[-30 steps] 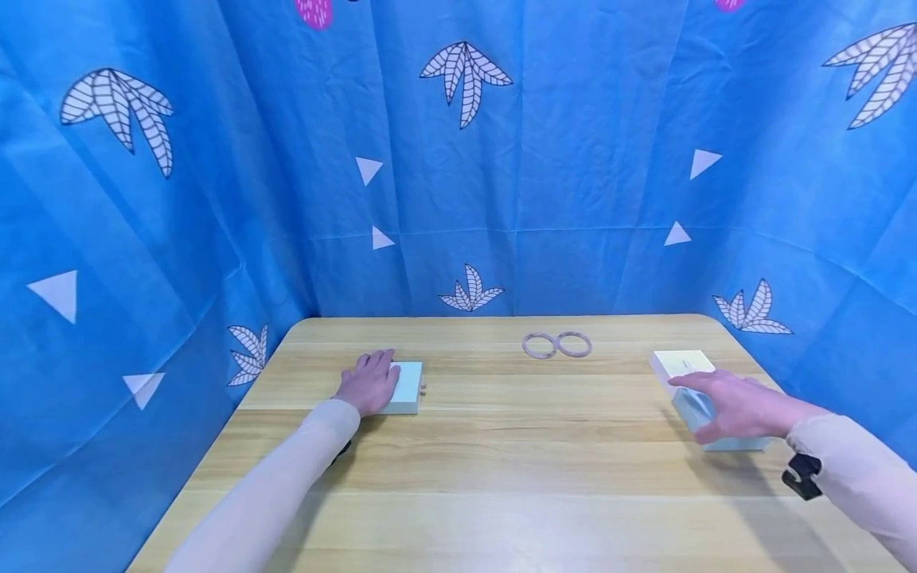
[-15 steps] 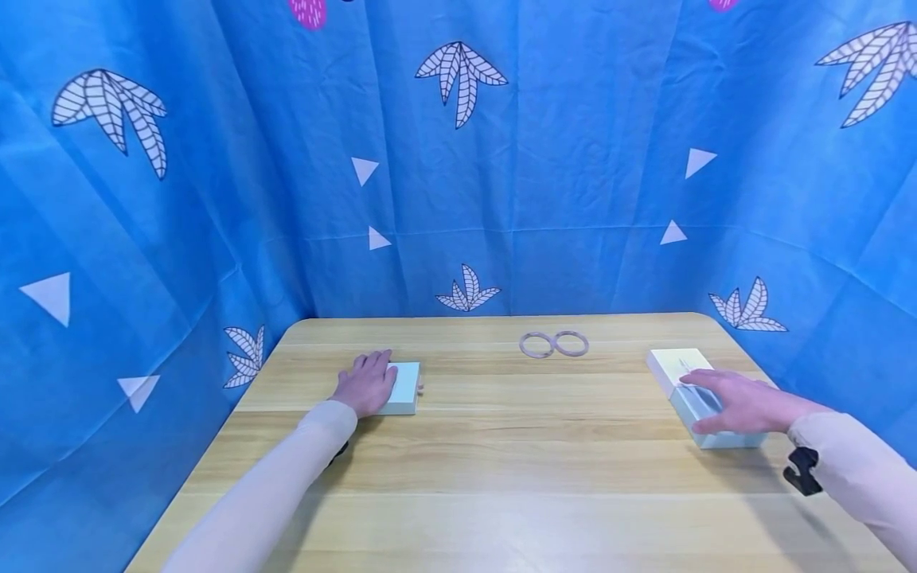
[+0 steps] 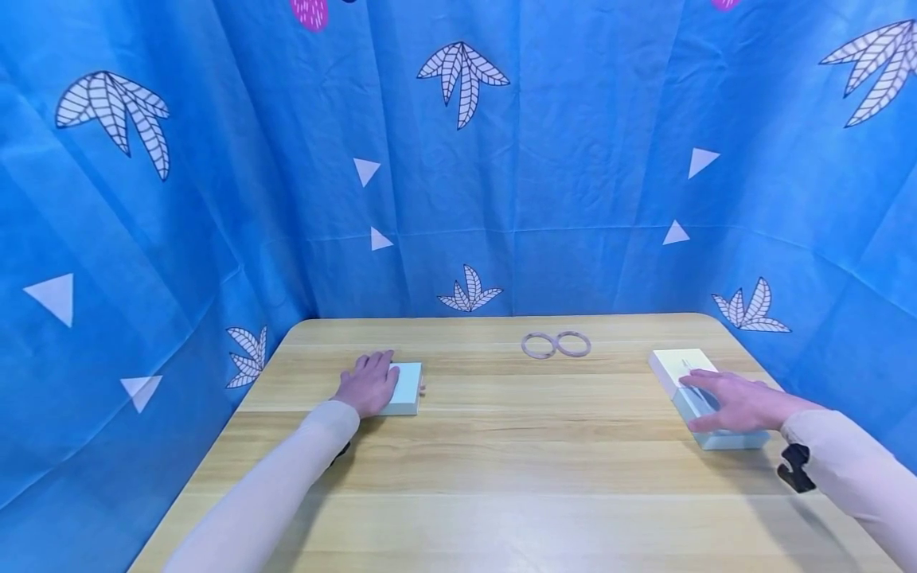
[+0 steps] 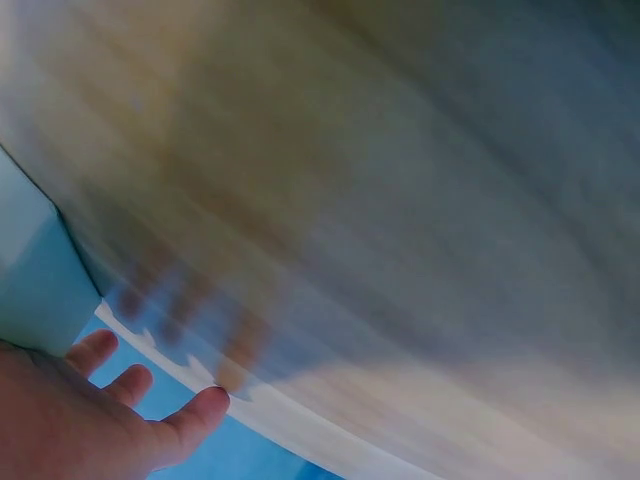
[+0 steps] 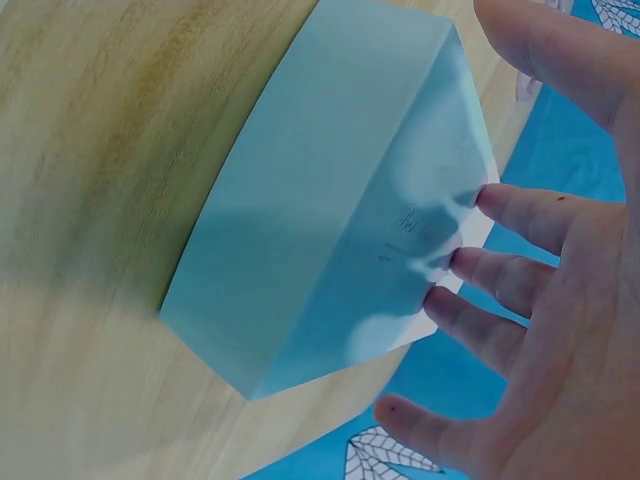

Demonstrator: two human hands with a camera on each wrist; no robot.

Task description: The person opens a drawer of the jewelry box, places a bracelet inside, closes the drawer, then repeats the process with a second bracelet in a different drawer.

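We rest our flat left hand (image 3: 368, 384) on the small box (image 3: 405, 387) at nine o'clock; our spread right hand (image 3: 741, 404) touches the larger box (image 3: 691, 390), needing a grip.

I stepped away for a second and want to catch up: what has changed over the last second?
Very little. The right hand drew back slightly along the larger box and settled on it with straight fingers. The left hand stays flat on the small box, and the two rings and both boxes have not moved.

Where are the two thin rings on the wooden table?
In the head view the two thin rings lie side by side near the wooden table's far edge, right of centre, between both boxes.
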